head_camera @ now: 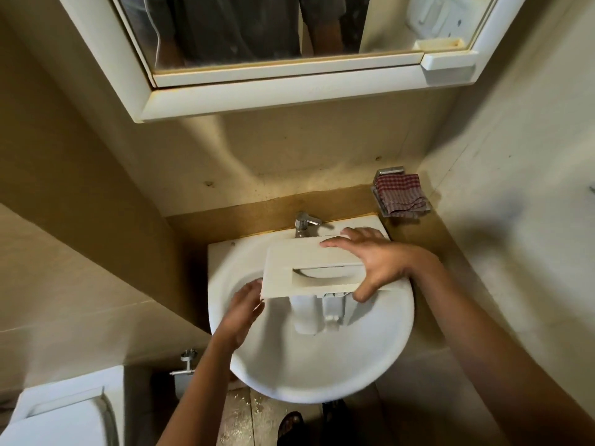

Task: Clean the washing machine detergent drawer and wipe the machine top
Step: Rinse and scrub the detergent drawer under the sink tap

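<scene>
The white detergent drawer (289,262) is held over the round white washbasin (370,358), its front panel with the recessed handle facing up and its compartments hanging down into the bowl. My right hand (373,262) grips the drawer's right end, fingers over the top edge and thumb under the lower edge. My left hand (241,312) is at the panel's lower left corner with fingers straight, touching or just below it. The washing machine is out of view.
A chrome tap (304,224) stands behind the drawer. A red checked cloth (401,196) lies in a wall-mounted holder at the right. A mirror cabinet (289,75) hangs above. A toilet (61,416) is at lower left, beside a wall valve (186,363).
</scene>
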Motion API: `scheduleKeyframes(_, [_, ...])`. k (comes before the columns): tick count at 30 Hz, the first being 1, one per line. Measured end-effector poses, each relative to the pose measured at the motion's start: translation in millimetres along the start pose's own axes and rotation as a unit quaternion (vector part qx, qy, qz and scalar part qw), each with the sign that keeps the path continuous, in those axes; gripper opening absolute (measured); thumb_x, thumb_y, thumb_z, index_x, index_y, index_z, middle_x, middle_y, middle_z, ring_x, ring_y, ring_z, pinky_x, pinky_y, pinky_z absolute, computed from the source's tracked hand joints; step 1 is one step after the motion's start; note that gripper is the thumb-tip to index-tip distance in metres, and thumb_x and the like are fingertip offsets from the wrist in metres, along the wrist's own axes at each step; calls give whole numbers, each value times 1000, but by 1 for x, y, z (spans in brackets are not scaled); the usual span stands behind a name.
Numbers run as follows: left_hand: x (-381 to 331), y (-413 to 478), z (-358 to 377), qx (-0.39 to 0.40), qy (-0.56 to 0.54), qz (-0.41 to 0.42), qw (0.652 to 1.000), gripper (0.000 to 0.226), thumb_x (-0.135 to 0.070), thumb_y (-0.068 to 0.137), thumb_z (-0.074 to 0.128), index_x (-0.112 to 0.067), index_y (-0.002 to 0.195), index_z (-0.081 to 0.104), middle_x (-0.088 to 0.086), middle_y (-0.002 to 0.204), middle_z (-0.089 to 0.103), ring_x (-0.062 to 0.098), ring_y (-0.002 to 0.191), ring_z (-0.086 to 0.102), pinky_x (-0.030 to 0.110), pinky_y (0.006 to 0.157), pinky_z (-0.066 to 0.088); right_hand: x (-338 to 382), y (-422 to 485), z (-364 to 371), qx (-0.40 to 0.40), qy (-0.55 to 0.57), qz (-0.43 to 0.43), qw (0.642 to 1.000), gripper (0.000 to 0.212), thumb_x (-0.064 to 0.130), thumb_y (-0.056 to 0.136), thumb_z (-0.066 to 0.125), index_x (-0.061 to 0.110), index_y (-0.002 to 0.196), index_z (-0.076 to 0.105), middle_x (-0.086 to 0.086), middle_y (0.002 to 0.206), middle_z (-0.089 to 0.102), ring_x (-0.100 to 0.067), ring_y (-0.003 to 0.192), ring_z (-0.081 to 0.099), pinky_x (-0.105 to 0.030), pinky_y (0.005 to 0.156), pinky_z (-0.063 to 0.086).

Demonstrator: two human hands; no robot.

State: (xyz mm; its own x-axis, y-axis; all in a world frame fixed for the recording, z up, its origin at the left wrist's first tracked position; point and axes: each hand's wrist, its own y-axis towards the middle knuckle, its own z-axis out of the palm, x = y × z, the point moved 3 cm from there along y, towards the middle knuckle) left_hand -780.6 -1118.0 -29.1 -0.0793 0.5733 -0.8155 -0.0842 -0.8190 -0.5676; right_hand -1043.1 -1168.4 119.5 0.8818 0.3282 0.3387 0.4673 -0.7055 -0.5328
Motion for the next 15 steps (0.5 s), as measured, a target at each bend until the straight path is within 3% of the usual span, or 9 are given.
scheduleKeyframes(2, [-15, -7, -6, 23, -50, 20, 998, 57, -59, 92, 44, -21, 133, 52, 2, 137, 56, 15, 122, 54, 34, 102, 41, 20, 13, -10, 22, -105, -3, 994, 108, 50, 59, 77, 50, 144, 10, -6, 158, 7, -31, 141, 8, -44, 114, 16])
scheduleKeyframes(5, [-35, -18, -11, 58, 63, 107, 991, 97, -87, 60, 56, -31, 138, 43, -9, 144, 43, 8, 132, 41, 31, 108, 33, 44, 34, -12, 93, -180, 10, 979, 107, 53, 59, 77, 46, 146, 14, -10, 155, 18, -32, 140, 15, -44, 114, 18])
scheduleKeyframes(7, [-47, -26, -5, 111, 187, 146, 965, 99, -81, 56, 66, -37, 139, 37, -14, 147, 35, 4, 135, 31, 30, 111, 26, 58, 47, -14, 152, -174, 24, 973, 106, 48, 61, 79, 43, 147, 16, -6, 156, 20, -29, 140, 20, -44, 112, 27])
scheduleKeyframes(9, [-53, -30, 6, 162, 289, 149, 932, 100, -59, 61, 80, -37, 144, 29, -16, 150, 27, 3, 138, 24, 29, 114, 23, 73, 60, -13, 194, -175, 21, 965, 105, 43, 62, 80, 39, 147, 19, -4, 154, 27, -26, 137, 30, -43, 106, 37])
scheduleKeyframes(11, [-52, -33, 16, 190, 348, 144, 907, 116, -42, 62, 87, -33, 151, 13, -16, 152, 19, 3, 141, 17, 27, 116, 19, 88, 70, -10, 218, -195, 14, 956, 104, 42, 63, 81, 35, 147, 20, -4, 149, 35, -25, 131, 40, -41, 102, 43])
scheduleKeyframes(15, [-41, -26, 12, 139, 466, 131, 864, 148, -66, 48, 82, -36, 146, -25, -7, 161, -14, 13, 148, -8, 53, 120, 1, 115, 77, -11, 241, -204, -5, 949, 101, 35, 72, 79, 29, 149, 15, -4, 146, 39, -23, 125, 45, -32, 96, 45])
